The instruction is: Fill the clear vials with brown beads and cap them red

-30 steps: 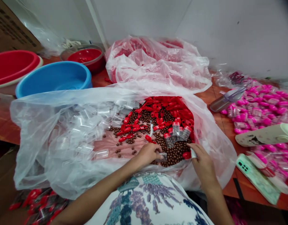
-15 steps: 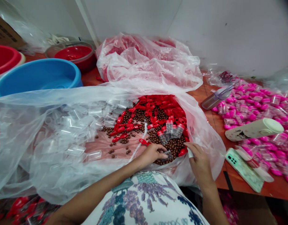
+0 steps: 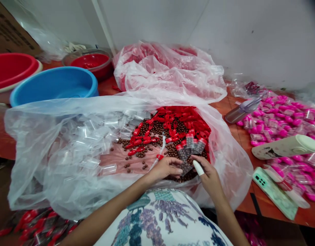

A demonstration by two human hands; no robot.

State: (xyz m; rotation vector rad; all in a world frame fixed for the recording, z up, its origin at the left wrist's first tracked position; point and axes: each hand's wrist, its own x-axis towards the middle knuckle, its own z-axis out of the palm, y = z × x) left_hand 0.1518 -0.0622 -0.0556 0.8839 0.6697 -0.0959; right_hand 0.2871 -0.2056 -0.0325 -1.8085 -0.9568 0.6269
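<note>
My left hand (image 3: 169,168) is closed around a clear plastic container (image 3: 186,167), low over a pile of small brown balls (image 3: 170,149). My right hand (image 3: 208,172) is close to the container's other side, a white cover (image 3: 198,168) on its thumb. Thumb and index tips are near each other; anything between them is too small or hidden to name. Just beyond the hands are red-capped clear containers (image 3: 189,141) among the balls. A heap of red plastic caps (image 3: 184,118) lies behind. A red piece (image 3: 159,156) rests beside my left hand's knuckles.
Loose clear containers (image 3: 88,136) fill the left of the plastic sheet (image 3: 231,164). Behind stand a blue basin (image 3: 55,85), a red basin (image 3: 14,68) and a bulging plastic bag (image 3: 167,75). On the right are pink-capped containers (image 3: 280,116), a cream bottle (image 3: 285,147) and a phone (image 3: 275,194).
My right hand has moved left, in toward the clear container, and its covered thumb now points at it. My left hand stays low over the balls with the container. The view has shifted slightly.
</note>
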